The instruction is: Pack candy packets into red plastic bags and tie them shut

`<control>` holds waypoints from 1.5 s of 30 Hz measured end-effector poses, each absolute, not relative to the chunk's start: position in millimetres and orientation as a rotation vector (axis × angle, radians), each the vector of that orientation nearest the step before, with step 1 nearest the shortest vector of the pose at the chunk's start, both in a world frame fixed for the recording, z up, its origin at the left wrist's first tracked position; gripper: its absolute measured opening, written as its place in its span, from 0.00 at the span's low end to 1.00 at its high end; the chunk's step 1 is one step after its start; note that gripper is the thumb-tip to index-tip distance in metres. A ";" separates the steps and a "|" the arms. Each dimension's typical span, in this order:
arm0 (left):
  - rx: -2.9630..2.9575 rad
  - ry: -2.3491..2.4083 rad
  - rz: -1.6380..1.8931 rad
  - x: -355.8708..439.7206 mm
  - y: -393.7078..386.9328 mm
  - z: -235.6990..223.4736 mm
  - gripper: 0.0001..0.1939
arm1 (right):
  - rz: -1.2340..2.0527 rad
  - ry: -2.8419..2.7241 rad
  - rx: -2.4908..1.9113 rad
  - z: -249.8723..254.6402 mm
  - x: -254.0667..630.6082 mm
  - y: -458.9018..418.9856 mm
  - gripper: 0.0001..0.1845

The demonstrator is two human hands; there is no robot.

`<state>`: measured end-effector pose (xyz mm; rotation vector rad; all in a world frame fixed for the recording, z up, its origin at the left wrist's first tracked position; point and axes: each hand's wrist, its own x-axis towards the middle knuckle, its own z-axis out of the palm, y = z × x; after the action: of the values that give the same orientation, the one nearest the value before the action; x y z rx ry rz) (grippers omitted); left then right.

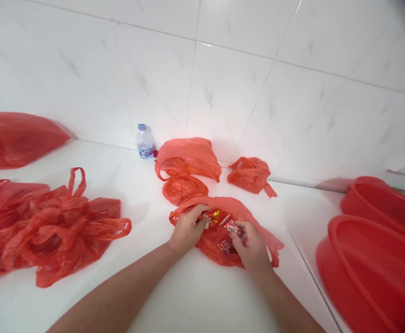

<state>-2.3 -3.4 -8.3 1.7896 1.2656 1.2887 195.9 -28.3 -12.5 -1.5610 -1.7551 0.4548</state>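
On the white table in front of me lies an open red plastic bag (pixel 237 206) with small red packets (pixel 224 246) inside it. My right hand (pixel 253 245) is closed on a small red-and-white packet (pixel 229 224), pinched between thumb and fingers over the bag. At the bag's left side, my left hand (pixel 187 228) is closed too, its fingertips together near a shiny gold wrapper (pixel 216 217). What those fingertips pinch is too small to make out. Part of the bag is hidden behind both hands.
Loose red bags (pixel 60 231) lie heaped on the left, with a filled red bag (pixel 18 140) behind them. A water bottle (pixel 144 142) and more red bags (pixel 188 157) stand by the tiled wall. Red perforated baskets (pixel 341 259) sit at the right.
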 end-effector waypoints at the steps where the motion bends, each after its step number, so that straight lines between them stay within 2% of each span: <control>1: 1.785 1.258 1.290 -1.9 -3.7 -8.6 0.12 | 0.454 -1.748 -1.557 -12.0 195.5 -28.7 0.13; 8: 1.920 1.252 1.244 2.3 -9.1 -8.7 0.12 | 0.322 -1.603 -1.498 -12.7 193.3 -24.9 0.15; 12: 2.004 1.183 1.100 4.9 -10.9 -7.5 0.24 | 0.216 -1.635 -1.518 -12.5 193.8 -22.7 0.23; 14: 2.050 1.196 1.055 3.8 -10.1 -6.5 0.27 | 0.184 -1.715 -1.462 -11.1 193.9 -24.2 0.22; 18: 2.009 1.323 1.205 -4.5 -3.2 -5.9 0.17 | 0.219 -1.969 -1.298 -8.0 190.1 -30.0 0.25; 21: 2.027 1.410 1.253 -11.7 4.1 -6.3 0.15 | 0.301 -2.132 -1.274 -7.9 184.2 -33.5 0.32; 24: 2.123 1.570 1.105 -15.5 10.0 -7.9 0.14 | 0.513 -2.174 -1.293 -8.3 179.5 -36.0 0.37; 26: 2.150 1.682 0.956 -16.0 12.7 -10.4 0.12 | 0.671 -2.141 -1.319 -8.1 177.9 -37.6 0.33; 28: 2.160 1.720 0.861 -15.9 14.8 -13.5 0.10 | 0.720 -2.077 -1.359 -7.2 177.3 -38.9 0.25; 31: 2.190 1.671 0.828 -15.7 16.9 -16.9 0.10 | 0.621 -1.966 -1.383 -5.6 177.5 -39.0 0.14; 33: 2.206 1.639 0.832 -15.8 17.5 -17.2 0.11 | 0.552 -1.872 -1.430 -5.2 178.6 -37.3 0.11; 40: 2.211 1.536 0.822 -11.7 12.1 -9.3 0.13 | 0.392 -1.663 -1.654 -7.8 185.2 -28.3 0.13; 45: 2.128 1.545 0.768 -5.8 10.3 -8.9 0.20 | 0.509 -1.629 -1.570 -4.0 185.1 -31.1 0.15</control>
<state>-5.8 10.3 -8.9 2.1278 1.5447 0.7676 185.1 -31.1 -4.0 -1.5697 -1.6287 0.5088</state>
